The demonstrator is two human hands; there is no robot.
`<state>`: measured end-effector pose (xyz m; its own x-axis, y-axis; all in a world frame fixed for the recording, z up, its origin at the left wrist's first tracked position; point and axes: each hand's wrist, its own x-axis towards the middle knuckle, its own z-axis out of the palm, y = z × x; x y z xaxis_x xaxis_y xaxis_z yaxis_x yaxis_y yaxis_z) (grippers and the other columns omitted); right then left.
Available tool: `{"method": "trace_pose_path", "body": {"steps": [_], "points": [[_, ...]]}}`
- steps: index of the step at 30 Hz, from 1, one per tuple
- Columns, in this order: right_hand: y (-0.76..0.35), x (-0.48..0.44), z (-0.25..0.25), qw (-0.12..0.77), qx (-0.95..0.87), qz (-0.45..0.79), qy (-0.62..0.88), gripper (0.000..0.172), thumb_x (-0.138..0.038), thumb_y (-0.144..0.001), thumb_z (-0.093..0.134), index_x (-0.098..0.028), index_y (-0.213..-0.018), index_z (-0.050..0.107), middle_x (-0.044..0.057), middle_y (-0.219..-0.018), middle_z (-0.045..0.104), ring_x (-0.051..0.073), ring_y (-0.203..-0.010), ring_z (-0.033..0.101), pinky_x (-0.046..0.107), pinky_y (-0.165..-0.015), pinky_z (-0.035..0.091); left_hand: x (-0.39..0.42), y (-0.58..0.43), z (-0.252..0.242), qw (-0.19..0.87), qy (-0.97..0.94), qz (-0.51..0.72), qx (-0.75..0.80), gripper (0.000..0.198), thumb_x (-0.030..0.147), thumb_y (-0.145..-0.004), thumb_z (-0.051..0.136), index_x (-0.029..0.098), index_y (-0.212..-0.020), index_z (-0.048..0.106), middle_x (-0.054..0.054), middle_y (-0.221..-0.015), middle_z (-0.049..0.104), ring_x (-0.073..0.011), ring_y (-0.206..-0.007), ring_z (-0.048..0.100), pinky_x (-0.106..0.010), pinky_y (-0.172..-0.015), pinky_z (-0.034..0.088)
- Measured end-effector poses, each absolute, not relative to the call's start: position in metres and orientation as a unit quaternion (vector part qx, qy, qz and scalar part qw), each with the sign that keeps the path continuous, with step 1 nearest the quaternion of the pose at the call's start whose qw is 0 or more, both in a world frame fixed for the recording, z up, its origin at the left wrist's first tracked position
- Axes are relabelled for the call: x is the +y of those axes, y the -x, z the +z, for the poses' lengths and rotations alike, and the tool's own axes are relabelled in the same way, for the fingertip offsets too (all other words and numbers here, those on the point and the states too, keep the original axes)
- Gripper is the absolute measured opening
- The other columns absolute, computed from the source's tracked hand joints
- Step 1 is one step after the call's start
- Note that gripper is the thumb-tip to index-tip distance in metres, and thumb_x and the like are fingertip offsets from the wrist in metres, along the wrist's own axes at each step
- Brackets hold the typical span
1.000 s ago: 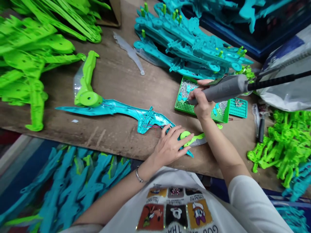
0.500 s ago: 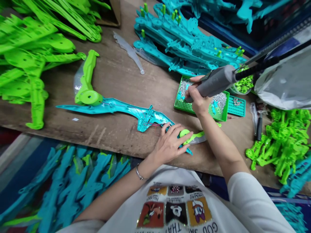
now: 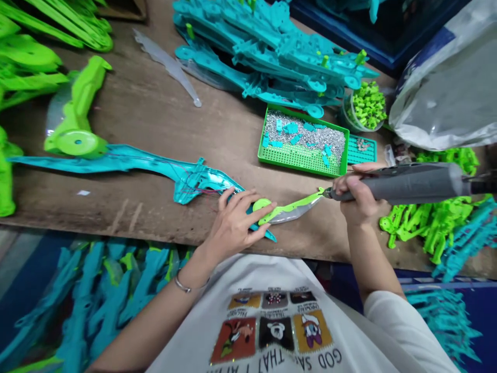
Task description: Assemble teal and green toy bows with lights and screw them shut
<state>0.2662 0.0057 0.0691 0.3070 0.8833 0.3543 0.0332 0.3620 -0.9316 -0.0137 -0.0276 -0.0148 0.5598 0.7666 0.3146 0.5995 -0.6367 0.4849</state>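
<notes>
My left hand (image 3: 235, 220) bears down on a long turquoise plastic toy bow half (image 3: 151, 165), its fingers bent over the right end. The index finger and thumb straddle a lime-green arm (image 3: 297, 206) with a clear curved strip along it. My right hand (image 3: 361, 194) is closed round a grey electric screwdriver (image 3: 415, 184), held nearly level. Its bit meets the far right tip of the lime-green arm; any screw there is too small to make out. A second lime-green arm (image 3: 79, 119) with a round hub sits at the bow half's left.
Behind the hands lies a green tray (image 3: 303, 160) of screws and small turquoise pieces. Near it stand a tub of lime-green pegs (image 3: 367, 106) and a turquoise tray (image 3: 363, 150). Turquoise parts (image 3: 272, 57) are piled at the back, lime-green parts (image 3: 430, 217) at the right.
My right hand has carried the screwdriver from above the screw tray down to the lime-green arm's tip. The left hand keeps its place on the bow half; the view has shifted.
</notes>
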Motion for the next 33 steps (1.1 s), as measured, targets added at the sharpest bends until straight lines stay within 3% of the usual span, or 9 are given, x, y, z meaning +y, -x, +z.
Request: {"method": "trace_pose_path", "body": {"steps": [11,24,29,33], "points": [[-0.289,0.008,0.049,0.684,-0.455,0.268,0.503,0.028,-0.039,-0.082,0.075,-0.028,-0.098,0.055,-0.01,-0.057,0.053,0.013,-0.045,0.053,0.03,-0.051,0.049,-0.026,0.015,-0.016,0.159,-0.873,0.244,0.391,0.047,0.035,-0.093,0.071,0.036,-0.139,0.066,-0.008,-0.133,0.069,-0.0332,-0.135,0.057,-0.061,-0.121,0.024],[-0.305,0.009,0.023,0.562,-0.518,0.342,0.547,0.031,-0.044,-0.076,0.08,-0.023,-0.083,0.059,-0.007,-0.062,0.059,0.013,-0.05,0.058,0.03,-0.052,0.05,-0.027,0.013,-0.015,0.168,-0.868,0.243,0.4,0.05,0.034,-0.091,0.072,0.039,-0.141,0.065,-0.007,-0.131,0.07,-0.0335,-0.134,0.057,-0.061,-0.121,0.025],[-0.32,0.025,0.04,0.497,-0.573,0.466,0.455,0.033,-0.041,-0.071,0.085,-0.023,-0.09,0.065,-0.007,-0.055,0.06,0.014,-0.044,0.054,0.031,-0.045,0.046,-0.027,0.015,-0.019,0.166,-0.87,0.242,0.395,0.049,0.034,-0.092,0.07,0.039,-0.141,0.065,-0.007,-0.132,0.069,-0.0336,-0.135,0.056,-0.061,-0.122,0.024],[-0.311,0.038,0.056,0.569,-0.581,0.452,0.367,0.031,-0.038,-0.075,0.083,-0.027,-0.101,0.068,-0.008,-0.054,0.06,0.015,-0.039,0.051,0.033,-0.044,0.046,-0.027,0.013,-0.02,0.159,-0.874,0.238,0.393,0.047,0.038,-0.095,0.068,0.038,-0.141,0.064,-0.008,-0.134,0.069,-0.033,-0.136,0.056,-0.061,-0.122,0.024]]}}
